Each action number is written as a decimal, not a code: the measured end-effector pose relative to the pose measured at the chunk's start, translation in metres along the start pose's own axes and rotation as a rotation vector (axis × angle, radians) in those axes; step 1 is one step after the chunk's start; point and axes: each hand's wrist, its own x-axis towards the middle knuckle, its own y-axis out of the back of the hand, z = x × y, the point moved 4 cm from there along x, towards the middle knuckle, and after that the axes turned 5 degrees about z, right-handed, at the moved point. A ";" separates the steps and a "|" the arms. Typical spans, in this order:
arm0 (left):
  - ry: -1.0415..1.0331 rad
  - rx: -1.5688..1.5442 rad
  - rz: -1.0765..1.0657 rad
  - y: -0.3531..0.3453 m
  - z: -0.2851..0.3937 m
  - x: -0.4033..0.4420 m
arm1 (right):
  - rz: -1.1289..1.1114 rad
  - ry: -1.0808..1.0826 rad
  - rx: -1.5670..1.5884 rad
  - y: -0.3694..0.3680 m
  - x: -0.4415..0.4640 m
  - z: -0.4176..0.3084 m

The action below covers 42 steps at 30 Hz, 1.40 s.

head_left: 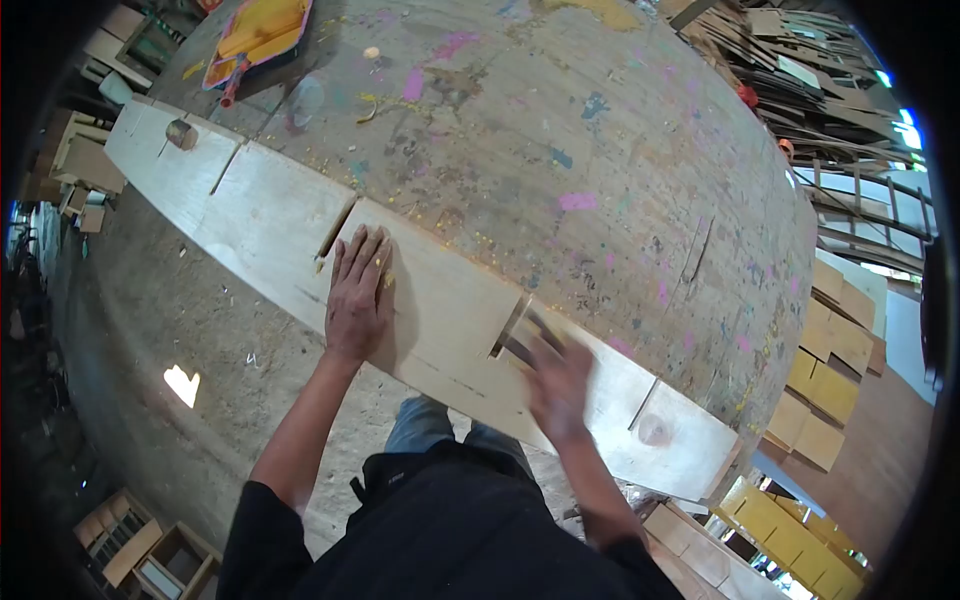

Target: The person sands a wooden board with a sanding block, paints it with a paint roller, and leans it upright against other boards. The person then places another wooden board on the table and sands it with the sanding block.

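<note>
A long, pale wooden board (440, 290) with several narrow slots cut into its far edge lies across the paint-stained worktable (640, 150). My left hand (360, 300) rests flat on the board, fingers stretched out, just beside one of the slots. Over the board's right half, my right hand (558, 385) is smeared by motion, its fingers at another slot (510, 328). Whether anything is in those fingers is too blurred to make out.
A tray of yellow paint (262, 35) with a red-handled tool (233, 82) sits at the table's far left. Stacked wood offcuts (800, 80) fill the back right. Slotted boards (830, 370) lie beyond the table's right edge, and wooden boxes (165, 565) stand at lower left.
</note>
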 end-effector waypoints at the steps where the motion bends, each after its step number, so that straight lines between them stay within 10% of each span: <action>1: 0.007 -0.003 0.014 -0.002 -0.001 0.003 | -0.035 -0.120 -0.054 0.024 -0.032 0.011; 3: 0.015 -0.009 0.025 -0.002 -0.002 0.004 | -0.079 -0.243 -0.112 0.035 -0.058 0.012; 4: 0.014 -0.023 0.028 -0.003 -0.003 0.002 | 0.098 -0.424 0.492 0.016 -0.041 -0.005; 6: 0.016 -0.031 0.040 -0.004 -0.005 0.003 | 0.044 0.090 -0.093 -0.007 0.029 -0.024; 9: -0.026 -0.035 0.033 -0.005 -0.003 0.004 | 0.186 -0.014 0.032 -0.051 0.120 -0.061; 13: -0.047 -0.027 0.050 -0.005 -0.004 -0.001 | 0.297 -0.047 -0.208 0.000 -0.007 0.037; 17: -0.043 0.006 0.041 -0.007 -0.008 -0.007 | 0.309 -0.635 -0.136 0.037 -0.096 0.112; 19: -0.044 0.029 0.051 -0.017 -0.006 -0.004 | 0.283 -0.316 -0.390 -0.026 -0.036 0.053; 24: -0.167 0.035 0.027 -0.014 -0.004 -0.003 | 0.313 -0.198 -0.093 0.020 -0.047 0.002; 26: -0.152 0.071 0.059 -0.020 -0.006 -0.004 | 0.536 -0.579 0.800 0.059 -0.114 0.072; 29: -0.096 0.042 0.051 -0.015 0.010 -0.002 | 0.367 -0.750 -0.445 0.109 -0.155 0.133; 34: -0.148 0.133 0.041 -0.018 0.005 -0.001 | 0.236 -0.707 -0.317 0.082 -0.201 0.036; 42: -0.151 0.121 0.028 -0.017 0.002 -0.001 | 0.317 -0.641 -0.284 0.090 -0.165 0.070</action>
